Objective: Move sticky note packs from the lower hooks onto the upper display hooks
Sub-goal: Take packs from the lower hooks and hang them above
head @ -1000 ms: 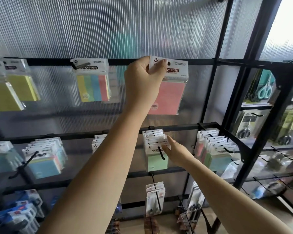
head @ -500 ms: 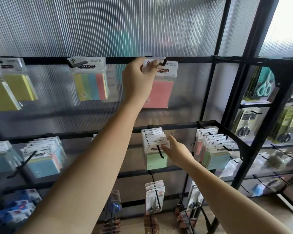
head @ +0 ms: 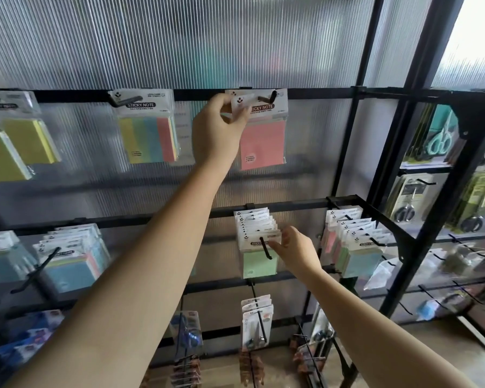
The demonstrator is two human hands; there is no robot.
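A pink sticky note pack [head: 262, 141] hangs on an upper hook [head: 268, 96] of the black rail. My left hand [head: 217, 130] is raised to it and pinches the left corner of its white header card. Lower down, several green sticky note packs [head: 259, 242] hang in a row on a lower hook [head: 264, 247]. My right hand [head: 296, 252] reaches to the front green pack, fingertips pinching the right edge of its header.
A multicolour pack [head: 149, 130] and yellow packs [head: 14, 147] hang on the upper rail to the left. Blue packs [head: 73, 256] and pastel packs [head: 353, 245] fill neighbouring lower hooks. Scissors packs [head: 437, 138] hang on the right rack. A black upright post [head: 350, 130] stands right of the pink pack.
My left hand has pushed the pink pack back onto the upper hook, so the hook tip now pokes through its header. My right hand has stayed at the front green pack.
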